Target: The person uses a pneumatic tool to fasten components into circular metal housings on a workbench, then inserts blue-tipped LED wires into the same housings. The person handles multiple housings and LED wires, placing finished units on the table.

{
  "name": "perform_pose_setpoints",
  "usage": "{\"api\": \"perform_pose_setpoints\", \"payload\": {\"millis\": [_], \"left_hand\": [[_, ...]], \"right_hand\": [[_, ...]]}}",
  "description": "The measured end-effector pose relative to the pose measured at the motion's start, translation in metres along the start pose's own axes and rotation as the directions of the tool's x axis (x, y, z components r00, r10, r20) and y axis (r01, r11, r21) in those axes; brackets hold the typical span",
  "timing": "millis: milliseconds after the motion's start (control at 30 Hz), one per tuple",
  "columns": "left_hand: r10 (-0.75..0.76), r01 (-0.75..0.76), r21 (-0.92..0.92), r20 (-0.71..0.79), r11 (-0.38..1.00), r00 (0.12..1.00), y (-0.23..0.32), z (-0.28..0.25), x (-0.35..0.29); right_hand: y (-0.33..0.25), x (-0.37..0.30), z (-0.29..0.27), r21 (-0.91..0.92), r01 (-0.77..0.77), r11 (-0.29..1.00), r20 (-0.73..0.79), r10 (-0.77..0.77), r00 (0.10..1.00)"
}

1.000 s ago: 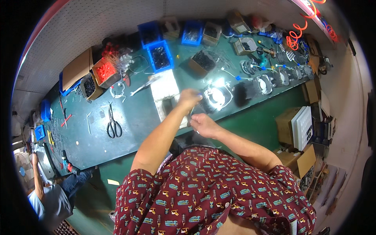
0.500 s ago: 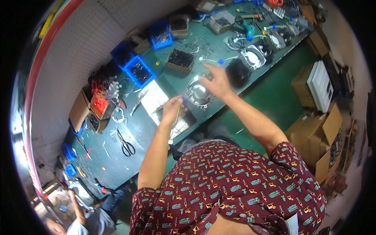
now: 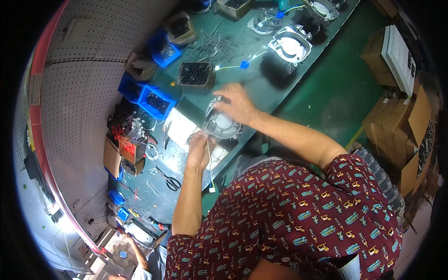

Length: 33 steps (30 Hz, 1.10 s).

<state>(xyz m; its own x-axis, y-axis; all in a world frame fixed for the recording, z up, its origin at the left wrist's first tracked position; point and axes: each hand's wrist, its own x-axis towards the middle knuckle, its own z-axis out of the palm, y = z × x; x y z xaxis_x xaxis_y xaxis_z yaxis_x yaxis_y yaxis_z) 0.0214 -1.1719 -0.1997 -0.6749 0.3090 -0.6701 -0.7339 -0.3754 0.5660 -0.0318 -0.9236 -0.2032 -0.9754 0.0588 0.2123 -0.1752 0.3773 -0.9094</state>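
A round silver metal housing (image 3: pixel 225 123) with a pale disc in its middle is at the table's near edge. My right hand (image 3: pixel 238 103) grips its far rim, thumb and fingers curled over the bracket there. My left hand (image 3: pixel 199 150) is closed in a pinch at the housing's left edge. From its fingers a thin pale wire (image 3: pixel 211 170) hangs down, ending in a small white connector (image 3: pixel 212 190). The fingertips hide where the wire meets the housing. Under and beside my left hand lies a white sheet (image 3: pixel 183 128).
More housings (image 3: pixel 290 45) with wires line the table's far right. Beyond my hands stand a box of black parts (image 3: pixel 197 74), blue bins (image 3: pixel 157 101) and scattered metal pins (image 3: pixel 217 44). Black scissors (image 3: pixel 169 179) lie at left. Cardboard boxes (image 3: pixel 392 126) stand at right; another person (image 3: pixel 140 259) is lower left.
The head view has shifted. My left hand has come up against the housing's edge, and the blue piece seen at its fingertips is now hidden. My right hand stays on the far rim.
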Motion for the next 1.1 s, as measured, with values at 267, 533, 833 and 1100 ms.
{"api": "perform_pose_setpoints", "payload": {"millis": [267, 533, 833, 1100], "left_hand": [[-0.127, 0.122, -0.104, -0.04, 0.987, 0.991, 0.006, 0.001, -0.002], [-0.034, 0.035, -0.029, 0.006, 0.999, 0.999, -0.003, -0.003, -0.003], [-0.077, 0.074, -0.021, -0.134, 0.997, 0.988, -0.002, 0.01, -0.005], [0.216, -0.136, 0.409, -0.156, 0.902, 0.964, -0.004, 0.031, -0.014]], "right_hand": [[0.002, 0.0, -0.001, 0.056, -0.034, 0.998, 0.03, 0.032, 0.999], [0.001, 0.003, 0.0, 0.054, -0.087, 0.995, 0.091, 0.082, 0.992], [-0.001, 0.003, -0.002, 0.049, -0.088, 0.995, 0.084, 0.084, 0.993], [-0.002, 0.003, -0.003, 0.021, -0.078, 0.997, 0.067, 0.076, 0.995]]}}
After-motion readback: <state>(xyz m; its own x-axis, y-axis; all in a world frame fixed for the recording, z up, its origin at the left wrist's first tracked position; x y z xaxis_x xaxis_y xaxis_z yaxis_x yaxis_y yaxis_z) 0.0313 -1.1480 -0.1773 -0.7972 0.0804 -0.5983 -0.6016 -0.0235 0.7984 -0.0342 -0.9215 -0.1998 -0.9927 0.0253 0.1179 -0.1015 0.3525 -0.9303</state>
